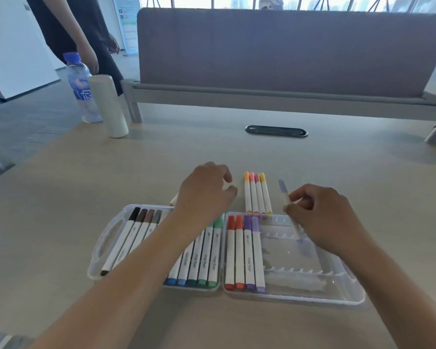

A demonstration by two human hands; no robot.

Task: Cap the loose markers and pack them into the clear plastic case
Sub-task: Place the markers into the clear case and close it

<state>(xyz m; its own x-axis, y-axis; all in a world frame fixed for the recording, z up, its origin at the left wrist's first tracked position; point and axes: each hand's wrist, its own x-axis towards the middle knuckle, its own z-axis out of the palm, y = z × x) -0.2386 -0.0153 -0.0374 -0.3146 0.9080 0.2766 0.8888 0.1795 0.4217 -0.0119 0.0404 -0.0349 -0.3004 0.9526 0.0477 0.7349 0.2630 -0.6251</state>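
Clear plastic makes the case [347, 285], which lies open and flat on the table [86, 248] in front of you, its two halves side by side. In the left half [103, 238] you see black, brown and grey markers [136, 230] at the left, and blue and green ones [199, 263] at the right; your left forearm crosses over the middle of this row and hides some of them. In the right half, four markers [244, 253] sit in the left slots: red, orange and two purple. The other slots of this half hold nothing.

Your left hand [204, 192] is beyond the left half, over the table. Its fingers are curled and pinch a small white thing [227, 185] at the fingertips; a white end [173, 199] also shows at the left side of the hand. I cannot tell if it is one marker or two pieces.

Your right hand [322, 215] holds a lilac marker [291, 210] between thumb and curled fingers, over the far edge of the right half. The marker is tilted, one lilac end up and away from you, the other end down over the open slots.

Four loose markers [258, 193], with orange, pink and yellow caps, lie together on the table just beyond the right half, between your two hands.

Far left on the table stand a bottle [82, 86] and a white cylinder [108, 107], touching or nearly so. Another person [68, 26] stands behind them.
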